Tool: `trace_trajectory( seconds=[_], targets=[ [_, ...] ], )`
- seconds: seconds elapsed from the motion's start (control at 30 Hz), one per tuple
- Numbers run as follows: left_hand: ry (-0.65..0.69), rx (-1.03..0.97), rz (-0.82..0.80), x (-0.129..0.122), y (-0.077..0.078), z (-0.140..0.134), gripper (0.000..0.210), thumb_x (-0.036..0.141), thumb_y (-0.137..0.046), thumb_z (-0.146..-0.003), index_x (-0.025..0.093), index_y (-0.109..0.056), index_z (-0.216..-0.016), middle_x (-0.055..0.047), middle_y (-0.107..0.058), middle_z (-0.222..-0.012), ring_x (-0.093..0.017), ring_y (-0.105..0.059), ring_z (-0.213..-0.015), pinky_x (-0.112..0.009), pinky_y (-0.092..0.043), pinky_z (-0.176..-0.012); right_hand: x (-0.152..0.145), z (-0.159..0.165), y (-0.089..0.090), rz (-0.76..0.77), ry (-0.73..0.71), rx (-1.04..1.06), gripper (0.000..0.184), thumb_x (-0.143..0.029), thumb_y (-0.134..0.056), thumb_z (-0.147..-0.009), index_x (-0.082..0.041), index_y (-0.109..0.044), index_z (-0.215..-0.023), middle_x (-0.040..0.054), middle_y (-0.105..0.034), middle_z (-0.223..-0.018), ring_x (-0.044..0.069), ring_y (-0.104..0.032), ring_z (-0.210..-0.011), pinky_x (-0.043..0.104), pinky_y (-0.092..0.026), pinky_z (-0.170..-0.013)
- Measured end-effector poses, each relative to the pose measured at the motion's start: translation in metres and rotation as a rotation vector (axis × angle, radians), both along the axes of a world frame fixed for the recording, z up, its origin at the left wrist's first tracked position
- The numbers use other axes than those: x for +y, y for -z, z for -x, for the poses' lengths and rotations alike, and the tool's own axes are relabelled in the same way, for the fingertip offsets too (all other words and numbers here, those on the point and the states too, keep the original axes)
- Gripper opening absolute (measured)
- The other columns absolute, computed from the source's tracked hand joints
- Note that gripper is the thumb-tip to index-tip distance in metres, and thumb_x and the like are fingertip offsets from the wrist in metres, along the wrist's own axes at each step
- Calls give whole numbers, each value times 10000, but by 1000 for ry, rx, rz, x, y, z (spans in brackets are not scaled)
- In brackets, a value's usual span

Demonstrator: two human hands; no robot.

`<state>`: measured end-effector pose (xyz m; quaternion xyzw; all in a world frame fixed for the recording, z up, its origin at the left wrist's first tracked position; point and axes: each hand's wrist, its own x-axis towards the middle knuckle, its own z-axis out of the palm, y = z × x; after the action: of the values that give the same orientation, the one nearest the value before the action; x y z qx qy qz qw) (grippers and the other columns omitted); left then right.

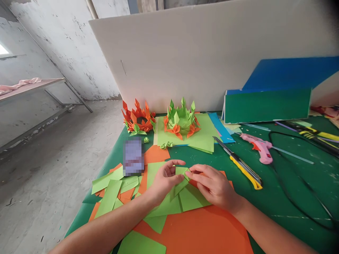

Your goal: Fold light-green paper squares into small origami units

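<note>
A piece of green folded paper [186,174] is pinched between my two hands, above the middle of the table. My left hand [166,179] grips its left side, thumb stretched along it and index finger curved above. From the right, my right hand [213,184] holds the paper's corner between thumb and fingertips. Part of the folded piece is hidden by my fingers. Under my hands lie green paper sheets [169,206] over a large orange sheet [206,231].
An orange paper crown [136,118] and a green paper crown [182,118] stand at the back. A phone-like blurred object [133,157] lies left among paper scraps [108,197]. To the right are a yellow utility knife [239,165], a pink glue gun [261,146] and its black cable.
</note>
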<state>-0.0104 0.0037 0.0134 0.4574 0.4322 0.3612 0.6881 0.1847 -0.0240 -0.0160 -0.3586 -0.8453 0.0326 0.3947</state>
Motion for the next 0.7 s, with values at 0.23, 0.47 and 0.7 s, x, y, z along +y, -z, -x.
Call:
trace_trajectory(
  seconds=[0.23,0.47,0.7],
  targets=[
    [-66,-41,-27,0,1,0,429,360,-809,-672,187,-624,-1017,82,-454,-560,-73,-436,-560,-206,-343,-570,-1,1,-2,97,-13,87,441,-39,-425,-902,-293,-634,-1195,85,-606,-1162,234,-575,-1092,404,-533,-877],
    [-39,-34,-42,-5,-1,-5,458,400,-792,-679,187,-575,-1022,29,-612,-643,-99,-501,-573,-219,-357,-552,-2,10,-3,486,46,559,111,-246,-564,-908,-227,-607,-1009,49,-617,-976,177,-618,-873,307,-535,-793],
    [-66,48,-207,-10,5,-11,319,331,-768,-703,192,-545,-885,5,-563,-899,-37,-413,-554,-185,-386,-532,-1,16,-10,563,63,548,138,-245,-591,-891,-211,-557,-762,4,-546,-753,147,-538,-710,254,-465,-653]
  ],
)
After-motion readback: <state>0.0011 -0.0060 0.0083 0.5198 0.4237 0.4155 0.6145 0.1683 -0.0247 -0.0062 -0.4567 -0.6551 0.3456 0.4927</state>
